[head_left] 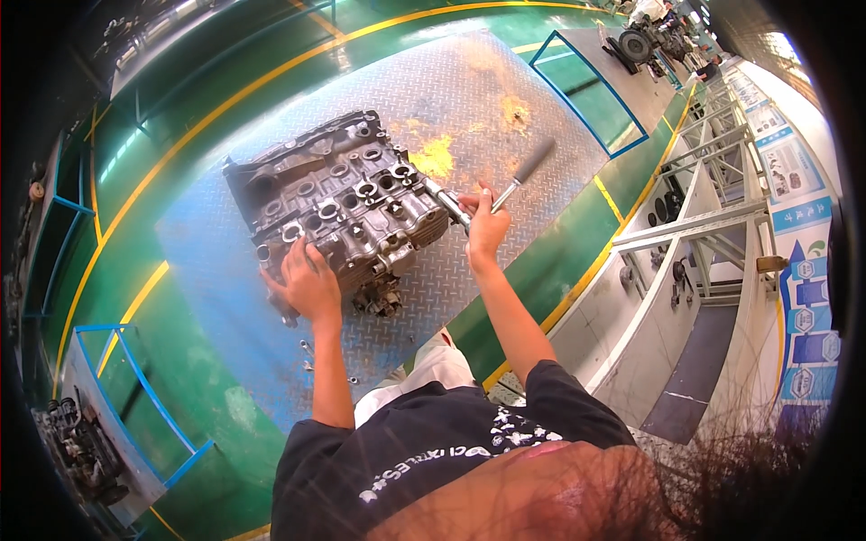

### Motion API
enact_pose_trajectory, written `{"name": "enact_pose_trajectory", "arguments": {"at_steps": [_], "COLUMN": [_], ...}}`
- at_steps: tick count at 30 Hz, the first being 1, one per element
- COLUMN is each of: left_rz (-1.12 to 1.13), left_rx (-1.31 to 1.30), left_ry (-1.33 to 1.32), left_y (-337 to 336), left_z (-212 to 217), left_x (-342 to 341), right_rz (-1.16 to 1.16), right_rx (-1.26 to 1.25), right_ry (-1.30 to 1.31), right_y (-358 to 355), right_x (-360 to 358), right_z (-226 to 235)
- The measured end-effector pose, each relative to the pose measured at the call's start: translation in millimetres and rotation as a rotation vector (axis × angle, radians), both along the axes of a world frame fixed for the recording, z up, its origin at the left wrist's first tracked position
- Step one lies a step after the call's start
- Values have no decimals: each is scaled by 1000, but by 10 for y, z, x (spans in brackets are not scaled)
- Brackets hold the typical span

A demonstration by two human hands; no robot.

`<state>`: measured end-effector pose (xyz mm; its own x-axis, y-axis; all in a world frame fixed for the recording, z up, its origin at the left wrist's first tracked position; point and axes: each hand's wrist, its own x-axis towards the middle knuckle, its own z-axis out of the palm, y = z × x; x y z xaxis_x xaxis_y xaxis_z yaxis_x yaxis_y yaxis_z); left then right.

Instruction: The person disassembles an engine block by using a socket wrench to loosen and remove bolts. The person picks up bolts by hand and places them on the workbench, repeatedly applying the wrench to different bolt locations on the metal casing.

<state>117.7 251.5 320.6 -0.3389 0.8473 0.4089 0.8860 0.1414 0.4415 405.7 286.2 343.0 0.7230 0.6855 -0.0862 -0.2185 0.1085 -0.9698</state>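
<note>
A grey metal engine block with rows of round openings lies on the steel plate in front of me. My left hand rests on its near left edge, fingers spread and thumb out to the side. At the engine's right end my right hand is closed around a socket wrench. The tool's dark handle sticks out up and to the right past my fingers. A silver bar runs from my right hand to the engine's side; the exact contact point is too small to tell.
The engine lies on a worn blue diamond plate with yellow stains. Small metal parts lie near its front edge. Blue frames stand at far right and near left. A metal rack runs along the right.
</note>
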Motion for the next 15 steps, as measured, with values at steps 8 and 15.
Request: {"name": "enact_pose_trajectory", "arguments": {"at_steps": [8,15], "left_rz": [-24,-16], "left_rx": [-18,15], "left_ry": [-22,20], "left_y": [-22,-46], "left_z": [4,-57], "left_x": [-11,-49], "right_rz": [7,-85], "right_rx": [-46,-107], "right_ry": [-266,223], "right_y": [-210,-132], "right_x": [90,314], "right_z": [-196,-686]}}
